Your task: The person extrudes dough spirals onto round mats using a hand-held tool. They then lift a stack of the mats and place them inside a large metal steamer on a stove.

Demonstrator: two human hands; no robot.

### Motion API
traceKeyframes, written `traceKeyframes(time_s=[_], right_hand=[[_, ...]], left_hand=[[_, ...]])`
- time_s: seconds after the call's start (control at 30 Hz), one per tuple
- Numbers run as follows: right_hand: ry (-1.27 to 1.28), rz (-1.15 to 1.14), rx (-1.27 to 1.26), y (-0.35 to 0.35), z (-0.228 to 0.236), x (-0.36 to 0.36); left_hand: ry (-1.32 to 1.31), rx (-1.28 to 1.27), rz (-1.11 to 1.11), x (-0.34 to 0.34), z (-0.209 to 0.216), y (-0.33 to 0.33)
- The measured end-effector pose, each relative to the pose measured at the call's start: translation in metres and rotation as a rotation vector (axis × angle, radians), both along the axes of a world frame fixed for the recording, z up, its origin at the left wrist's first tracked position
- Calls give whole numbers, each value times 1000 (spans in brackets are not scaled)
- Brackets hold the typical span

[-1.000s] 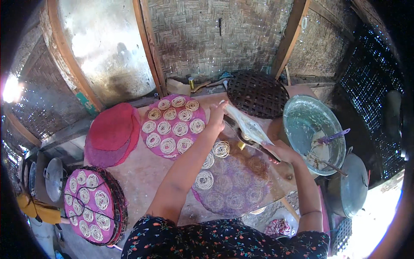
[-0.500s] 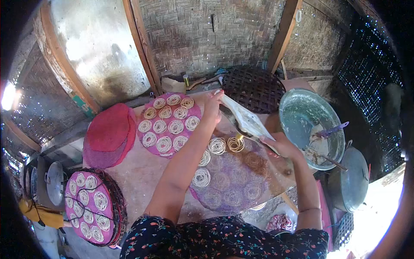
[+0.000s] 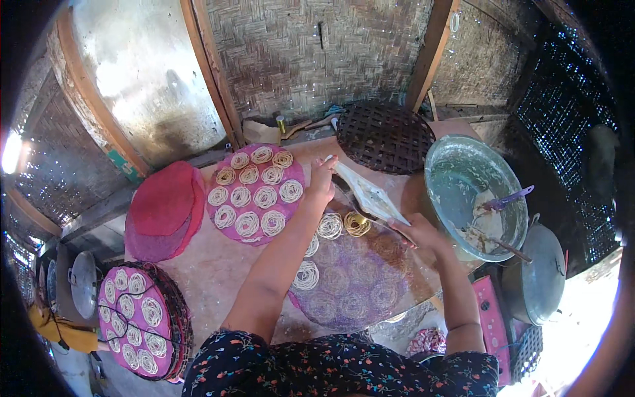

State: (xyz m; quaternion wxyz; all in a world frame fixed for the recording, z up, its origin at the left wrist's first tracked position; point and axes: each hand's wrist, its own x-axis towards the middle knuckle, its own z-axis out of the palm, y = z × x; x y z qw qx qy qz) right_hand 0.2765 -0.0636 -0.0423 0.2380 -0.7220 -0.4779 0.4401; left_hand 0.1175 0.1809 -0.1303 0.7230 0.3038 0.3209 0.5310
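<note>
My left hand [image 3: 322, 180] and my right hand [image 3: 421, 233] are closed on the two ends of a long, pale, dough-smeared press [image 3: 370, 196], held slantwise over the table. Under its middle, a yellowish nozzle end sits above a coil of strands [image 3: 357, 223] at the far edge of a round purple mesh sheet [image 3: 350, 284]. Beside that coil lies a white noodle coil [image 3: 329, 225], and another white noodle coil [image 3: 305, 275] rests on the sheet's left side. Elsewhere the sheet bears faint ring marks. My left forearm partly hides its left edge.
Left of my arm, a pink round sheet [image 3: 256, 210] holds several coils. Red and purple round sheets [image 3: 165, 202] overlap farther left, above a tied stack of coil-covered trays [image 3: 159, 311]. A dark woven tray [image 3: 385, 135] and a green basin [image 3: 440, 159] with batter stand at the back right.
Both hands have come slightly nearer to me with the press, which appears tilted differently. My right hand has also shifted a little left. The view has moved slightly.
</note>
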Motion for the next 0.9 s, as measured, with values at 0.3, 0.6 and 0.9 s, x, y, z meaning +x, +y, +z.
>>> traceKeyframes(time_s=[0.3, 0.6, 0.9], right_hand=[[-3, 76, 130, -21, 57, -11], [83, 168, 72, -39, 65, -17], [250, 43, -69, -39, 37, -75]], left_hand=[[155, 271, 164, -11, 111, -39], [-49, 129, 146, -28, 137, -69], [75, -10, 105, -80, 64, -55]])
